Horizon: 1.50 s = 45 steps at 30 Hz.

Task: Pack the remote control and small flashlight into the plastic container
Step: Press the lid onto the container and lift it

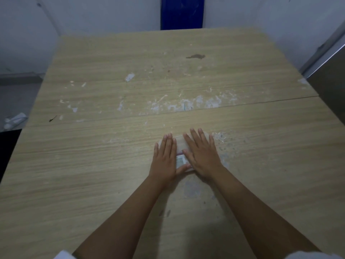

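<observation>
A clear plastic container (180, 144) lies on the wooden table (112, 165), a little right of the middle. Both my hands rest flat on top of it, palms down, fingers stretched forward. My left hand (165, 158) covers its left part, with the thumb along the near edge. Its right part lies under my right hand (200, 153). Between the hands a white remote control (180, 162) with a small screen shows through the plastic. The flashlight is hidden from me.
The tabletop carries white scuffs and a dark stain (196, 56) far back. A seam (242, 103) crosses the table. A blue panel (182, 13) stands against the back wall. A grey metal surface (330, 75) rises at the right.
</observation>
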{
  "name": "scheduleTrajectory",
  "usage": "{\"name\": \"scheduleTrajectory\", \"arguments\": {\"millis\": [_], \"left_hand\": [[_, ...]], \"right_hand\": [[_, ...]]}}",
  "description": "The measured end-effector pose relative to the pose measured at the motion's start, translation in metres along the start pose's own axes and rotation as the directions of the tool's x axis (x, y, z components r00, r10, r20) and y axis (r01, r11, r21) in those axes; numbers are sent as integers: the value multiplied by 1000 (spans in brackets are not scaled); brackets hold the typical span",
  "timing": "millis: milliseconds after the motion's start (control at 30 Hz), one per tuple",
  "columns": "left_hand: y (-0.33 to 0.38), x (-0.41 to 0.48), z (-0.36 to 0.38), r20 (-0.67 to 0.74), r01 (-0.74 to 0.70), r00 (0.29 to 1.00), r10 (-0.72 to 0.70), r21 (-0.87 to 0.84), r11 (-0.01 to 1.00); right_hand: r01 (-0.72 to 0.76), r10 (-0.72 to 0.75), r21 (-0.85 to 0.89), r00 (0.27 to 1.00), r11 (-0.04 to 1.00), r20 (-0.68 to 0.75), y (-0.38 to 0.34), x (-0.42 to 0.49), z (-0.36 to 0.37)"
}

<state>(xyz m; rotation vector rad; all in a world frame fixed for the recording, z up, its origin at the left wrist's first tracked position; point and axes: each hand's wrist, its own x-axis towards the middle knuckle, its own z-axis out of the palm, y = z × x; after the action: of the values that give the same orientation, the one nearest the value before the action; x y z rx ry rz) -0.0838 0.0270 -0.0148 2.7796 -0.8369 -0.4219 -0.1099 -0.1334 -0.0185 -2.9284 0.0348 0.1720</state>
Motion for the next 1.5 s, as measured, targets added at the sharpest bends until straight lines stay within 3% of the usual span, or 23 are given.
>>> {"name": "scheduleTrajectory", "arguments": {"millis": [267,400,533,633,933,1167,1300,1367,1500], "left_hand": [[0,1,2,6,13,1000,-13,24,1000],[0,1,-1,3,26,1000,-26,12,1000],[-1,-9,3,-143,83,982,-120,-242,967],[-4,-14,6,-133,142,970,-202,-364,920],[-7,-13,9,-92,167,976,-199,-278,946],[-8,-12,1,-86,174,975,-207,-294,940],[-8,-13,-4,-107,79,988,-110,-259,963],[-9,-10,-5,-63,47,996,-60,-191,980],[-12,-4,-3,-24,71,997,-74,-108,992]], "right_hand": [[1,-1,22,1000,1000,-18,-1,-1,1],[-7,17,175,999,984,-51,8,-3,-5],[-172,223,390,971,905,-88,20,-6,-10],[-210,262,431,963,877,-64,22,-9,-8],[-203,252,320,960,925,-121,28,-7,2],[-294,318,319,948,901,-25,27,-5,-4],[-112,140,263,986,958,-88,18,-9,-13],[-22,33,212,998,977,-50,12,-8,-14],[8,-9,73,1000,997,14,10,-9,-4]]}}
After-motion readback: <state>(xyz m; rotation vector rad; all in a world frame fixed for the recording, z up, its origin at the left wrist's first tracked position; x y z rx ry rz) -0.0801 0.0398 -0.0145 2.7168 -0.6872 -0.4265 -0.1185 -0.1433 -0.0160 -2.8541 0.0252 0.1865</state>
